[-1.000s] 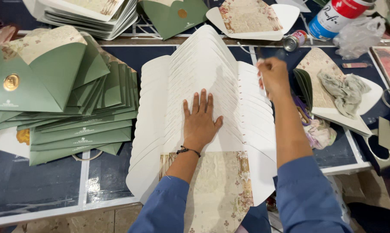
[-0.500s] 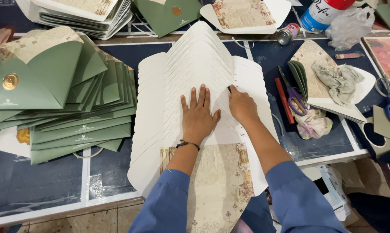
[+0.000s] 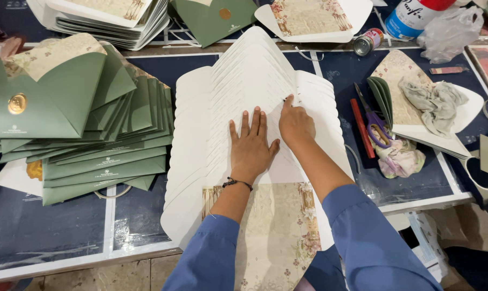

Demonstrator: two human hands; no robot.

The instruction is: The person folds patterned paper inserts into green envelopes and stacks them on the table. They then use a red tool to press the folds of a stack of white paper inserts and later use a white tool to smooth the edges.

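Note:
A long fanned row of unfolded white envelope blanks (image 3: 244, 81) lies across the dark table in front of me. My left hand (image 3: 252, 145) presses flat on the row, fingers spread. Right beside it, my right hand (image 3: 295, 125) rests on the blanks with its fingertips at the edge of a flap; it grips nothing that I can make out. The nearest blank shows its floral patterned lining (image 3: 279, 237) below my wrists.
A fanned pile of green envelopes (image 3: 93, 145) with gold seals lies at the left. Purple-handled scissors (image 3: 376, 126), a red stick, crumpled cloths (image 3: 430, 99) and a small can (image 3: 367, 42) lie at the right. More envelope stacks (image 3: 104, 19) line the far edge.
My right hand has come in from the right edge of the row to rest beside my left hand. The left hand has stayed flat in place.

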